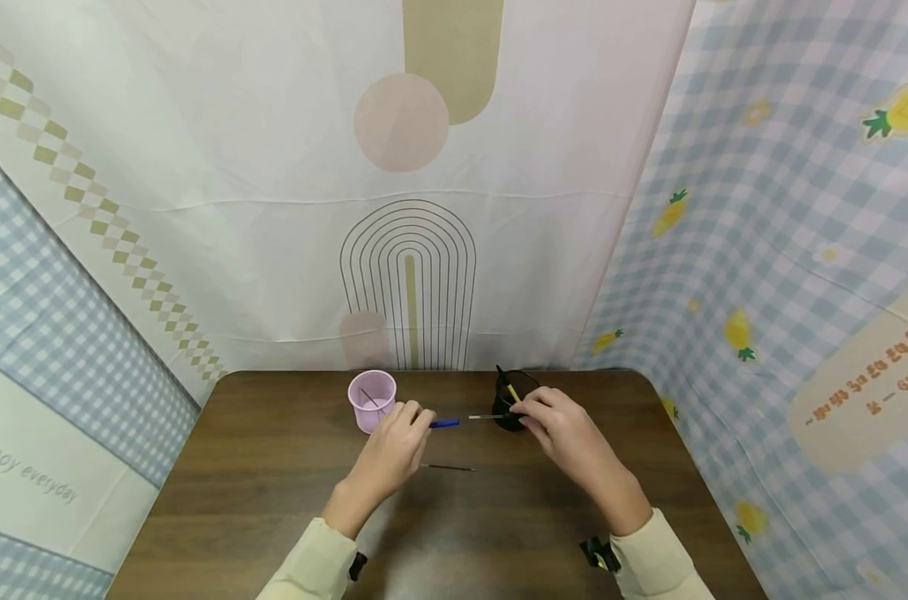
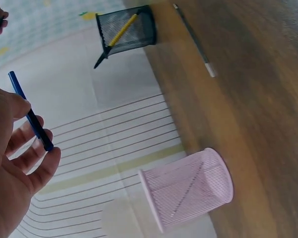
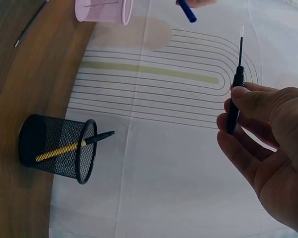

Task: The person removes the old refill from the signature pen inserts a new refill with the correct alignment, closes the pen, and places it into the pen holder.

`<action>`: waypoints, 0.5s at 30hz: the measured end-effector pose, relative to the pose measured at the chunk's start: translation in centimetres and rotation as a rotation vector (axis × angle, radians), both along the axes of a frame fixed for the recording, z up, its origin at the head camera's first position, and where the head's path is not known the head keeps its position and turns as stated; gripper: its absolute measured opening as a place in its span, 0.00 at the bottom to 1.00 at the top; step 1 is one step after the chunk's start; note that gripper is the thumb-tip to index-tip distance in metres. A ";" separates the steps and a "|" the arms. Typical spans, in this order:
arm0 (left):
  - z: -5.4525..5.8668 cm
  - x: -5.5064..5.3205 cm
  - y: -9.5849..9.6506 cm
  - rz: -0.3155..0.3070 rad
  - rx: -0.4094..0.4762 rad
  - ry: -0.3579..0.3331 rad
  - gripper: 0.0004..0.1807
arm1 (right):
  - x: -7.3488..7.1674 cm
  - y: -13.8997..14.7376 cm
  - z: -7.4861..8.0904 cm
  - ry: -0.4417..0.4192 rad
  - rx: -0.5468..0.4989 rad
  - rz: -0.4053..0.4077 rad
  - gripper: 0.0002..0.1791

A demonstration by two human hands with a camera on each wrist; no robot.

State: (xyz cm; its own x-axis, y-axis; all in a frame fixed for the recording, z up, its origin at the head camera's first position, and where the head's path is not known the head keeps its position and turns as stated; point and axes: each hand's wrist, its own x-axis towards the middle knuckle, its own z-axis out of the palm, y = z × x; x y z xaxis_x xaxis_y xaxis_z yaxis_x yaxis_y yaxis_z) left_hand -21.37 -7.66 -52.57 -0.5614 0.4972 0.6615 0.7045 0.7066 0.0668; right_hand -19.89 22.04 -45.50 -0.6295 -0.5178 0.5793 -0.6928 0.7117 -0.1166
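Note:
My left hand pinches a blue pen barrel between thumb and fingers, above the table. Opposite it, my right hand holds a black pen grip section with ribs. From that section a thin dark refill with a pale end sticks out, pointing left toward the blue barrel. The two pieces are apart. Left of my left hand stands a pink mesh cup with a thin rod inside. A black mesh cup, partly behind my right hand, contains a yellow and black pen.
Another thin refill lies on the brown wooden table, in front of the cups. A patterned cloth hangs along the table's back edge, and a checked cloth hangs on the right.

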 end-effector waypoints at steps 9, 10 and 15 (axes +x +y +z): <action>1.6 0.1 0.4 0.004 0.013 0.002 0.07 | -0.2 0.0 -0.1 0.020 -0.003 0.000 0.11; 1.8 0.2 0.5 0.003 0.016 0.004 0.06 | -0.2 0.0 -0.2 0.022 -0.003 -0.003 0.11; 2.6 0.3 0.7 0.000 0.017 0.031 0.06 | -0.1 0.0 -0.2 0.028 0.002 -0.015 0.11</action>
State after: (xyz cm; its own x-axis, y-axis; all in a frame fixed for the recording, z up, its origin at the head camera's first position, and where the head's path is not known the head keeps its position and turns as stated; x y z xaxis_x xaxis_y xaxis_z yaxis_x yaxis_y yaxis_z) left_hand -21.09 -6.92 -49.93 -0.5402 0.4861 0.6869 0.7066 0.7054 0.0565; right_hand -20.01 22.00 -45.67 -0.6209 -0.5095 0.5958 -0.6848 0.7224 -0.0959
